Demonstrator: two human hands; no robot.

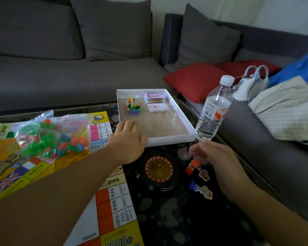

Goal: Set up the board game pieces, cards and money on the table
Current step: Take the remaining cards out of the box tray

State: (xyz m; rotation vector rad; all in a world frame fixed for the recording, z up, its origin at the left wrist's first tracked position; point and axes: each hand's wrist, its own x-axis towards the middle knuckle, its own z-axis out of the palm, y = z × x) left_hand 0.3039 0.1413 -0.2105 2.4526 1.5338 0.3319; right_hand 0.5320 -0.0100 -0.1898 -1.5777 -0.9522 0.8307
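Game board (43, 167): lay flat on the table, left of the white box (167, 139).
Bag of pieces (53, 137): sat on the board.
Left hand (128, 141): fingers together, resting on the box's near corner.
Right hand (219, 160): below the box, fingers curled; cannot tell if pinching.
Cards (156, 102): inside the box, far end.
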